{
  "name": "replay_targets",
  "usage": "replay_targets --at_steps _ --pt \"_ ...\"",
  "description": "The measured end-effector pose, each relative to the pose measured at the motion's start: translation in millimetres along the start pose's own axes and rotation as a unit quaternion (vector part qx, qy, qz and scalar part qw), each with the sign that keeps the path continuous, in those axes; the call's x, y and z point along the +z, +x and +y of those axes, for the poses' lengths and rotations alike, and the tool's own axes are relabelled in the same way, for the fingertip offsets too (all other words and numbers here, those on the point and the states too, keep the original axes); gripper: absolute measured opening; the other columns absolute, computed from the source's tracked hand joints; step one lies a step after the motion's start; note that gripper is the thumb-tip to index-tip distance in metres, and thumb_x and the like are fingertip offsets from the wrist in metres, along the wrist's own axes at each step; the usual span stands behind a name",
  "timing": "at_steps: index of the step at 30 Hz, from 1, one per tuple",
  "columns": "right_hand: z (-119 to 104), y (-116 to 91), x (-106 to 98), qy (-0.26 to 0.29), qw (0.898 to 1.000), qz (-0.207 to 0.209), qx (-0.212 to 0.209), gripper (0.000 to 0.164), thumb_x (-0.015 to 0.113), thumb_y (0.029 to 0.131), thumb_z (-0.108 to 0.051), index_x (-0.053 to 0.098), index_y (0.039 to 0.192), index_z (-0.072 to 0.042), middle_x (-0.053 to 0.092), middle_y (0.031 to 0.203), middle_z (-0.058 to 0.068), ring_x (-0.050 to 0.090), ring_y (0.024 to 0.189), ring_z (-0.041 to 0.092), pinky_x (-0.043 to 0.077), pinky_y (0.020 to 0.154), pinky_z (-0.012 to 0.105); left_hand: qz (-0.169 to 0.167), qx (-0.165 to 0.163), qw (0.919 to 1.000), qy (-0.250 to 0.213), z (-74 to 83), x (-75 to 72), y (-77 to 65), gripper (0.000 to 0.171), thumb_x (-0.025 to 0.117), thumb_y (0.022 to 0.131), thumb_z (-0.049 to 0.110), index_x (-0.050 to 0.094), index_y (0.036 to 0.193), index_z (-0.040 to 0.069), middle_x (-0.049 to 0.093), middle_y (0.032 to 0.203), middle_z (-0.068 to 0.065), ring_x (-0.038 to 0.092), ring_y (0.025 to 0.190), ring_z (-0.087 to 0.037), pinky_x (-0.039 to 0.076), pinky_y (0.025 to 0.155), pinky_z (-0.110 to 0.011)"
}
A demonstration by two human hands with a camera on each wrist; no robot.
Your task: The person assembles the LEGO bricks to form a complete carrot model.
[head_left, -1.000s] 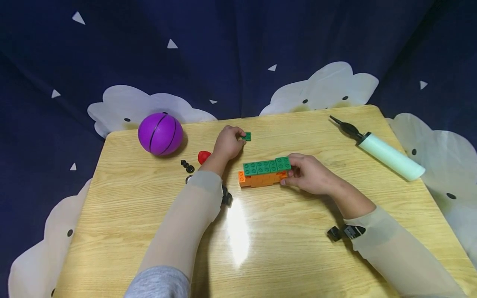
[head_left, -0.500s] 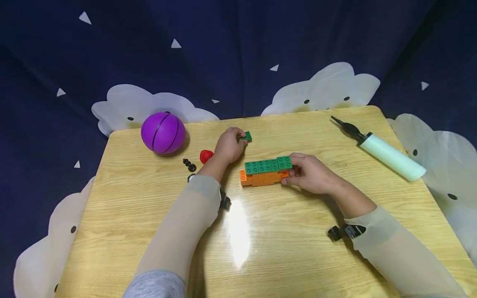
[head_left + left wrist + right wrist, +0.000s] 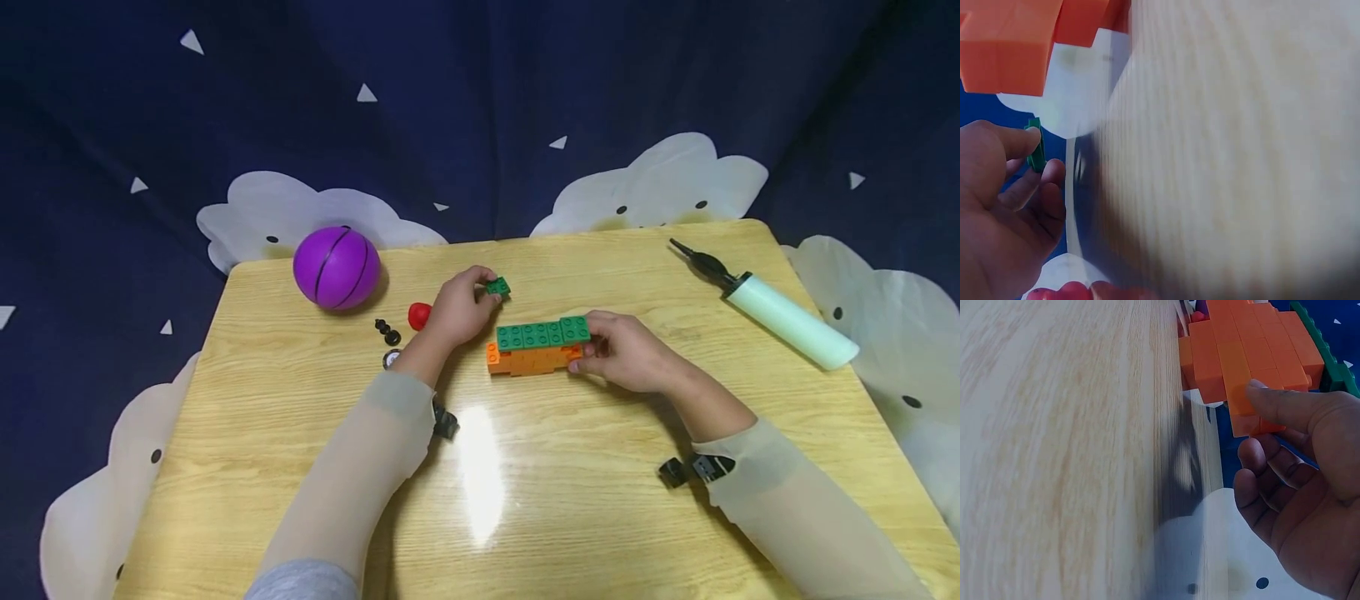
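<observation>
An orange brick block topped with a row of green bricks (image 3: pixel 542 344) stands mid-table. My right hand (image 3: pixel 626 351) grips its right end, thumb pressed on the orange side (image 3: pixel 1254 369). My left hand (image 3: pixel 459 305) pinches a small green plate (image 3: pixel 497 287) between thumb and fingers, lifted slightly and tilted, just behind the block's left end. The left wrist view shows the small green plate (image 3: pixel 1036 150) edge-on in my fingertips, with the orange block (image 3: pixel 1022 37) above it.
A purple ball (image 3: pixel 337 268) sits at the back left of the wooden table (image 3: pixel 525 500). A red piece (image 3: pixel 418 315) and small black parts (image 3: pixel 387 332) lie beside my left wrist. A pale green hand pump (image 3: pixel 780 317) lies at the right.
My left hand has lifted and tilted the small green plate off the table, bringing it slightly toward the block. The right hand keeps its hold on the block.
</observation>
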State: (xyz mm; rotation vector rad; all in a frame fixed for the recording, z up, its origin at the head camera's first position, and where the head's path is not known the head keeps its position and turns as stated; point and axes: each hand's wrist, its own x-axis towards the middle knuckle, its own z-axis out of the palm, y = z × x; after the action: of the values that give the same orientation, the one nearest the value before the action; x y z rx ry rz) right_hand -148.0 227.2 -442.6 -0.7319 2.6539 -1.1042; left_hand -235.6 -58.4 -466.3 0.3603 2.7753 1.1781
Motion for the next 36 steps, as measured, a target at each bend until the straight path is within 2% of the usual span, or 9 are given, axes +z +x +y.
replay_targets --at_steps 7,13,27,36 --pt "0 0 2 -0.002 1.0 0.001 0.012 0.042 0.088 0.085 -0.017 0.048 0.076 -0.013 0.053 0.081 -0.001 0.056 0.074 0.017 0.047 0.064 0.029 -0.001 0.024 0.9995 -0.021 0.6 -3.3 -18.9 0.033 0.069 0.101 0.021 0.065 0.133 0.013 0.064 0.129 -0.005 0.06 0.09 -0.018 0.052 0.083 -0.033" --pt "-1 0 2 0.002 1.0 0.005 0.004 0.033 0.089 0.084 -0.014 0.056 0.082 -0.013 0.054 0.08 -0.002 0.055 0.073 0.017 0.046 0.063 0.029 0.0 0.033 0.9986 -0.042 3.3 -8.2 -35.1 0.035 0.068 0.102 0.021 0.066 0.136 0.013 0.063 0.125 -0.004 0.065 0.086 -0.014 0.055 0.075 -0.032" --pt "0 0 1 -0.002 1.0 0.002 0.013 0.028 0.088 0.085 -0.015 0.061 0.088 -0.016 0.054 0.081 -0.003 0.056 0.075 0.017 0.047 0.065 0.03 0.018 0.08 0.995 -0.058 3.3 -15.5 -65.4 0.033 0.066 0.103 0.017 0.068 0.135 0.009 0.063 0.132 -0.007 0.068 0.103 -0.017 0.058 0.09 -0.032" --pt "0 1 2 0.002 1.0 0.004 0.007 0.026 0.088 0.085 -0.014 0.064 0.092 -0.017 0.054 0.08 -0.003 0.055 0.075 0.018 0.047 0.066 0.03 0.034 0.084 0.9922 -0.085 5.6 -22.3 -83.3 0.031 0.066 0.103 0.014 0.068 0.134 0.009 0.063 0.134 -0.005 0.066 0.106 -0.018 0.058 0.092 -0.032"
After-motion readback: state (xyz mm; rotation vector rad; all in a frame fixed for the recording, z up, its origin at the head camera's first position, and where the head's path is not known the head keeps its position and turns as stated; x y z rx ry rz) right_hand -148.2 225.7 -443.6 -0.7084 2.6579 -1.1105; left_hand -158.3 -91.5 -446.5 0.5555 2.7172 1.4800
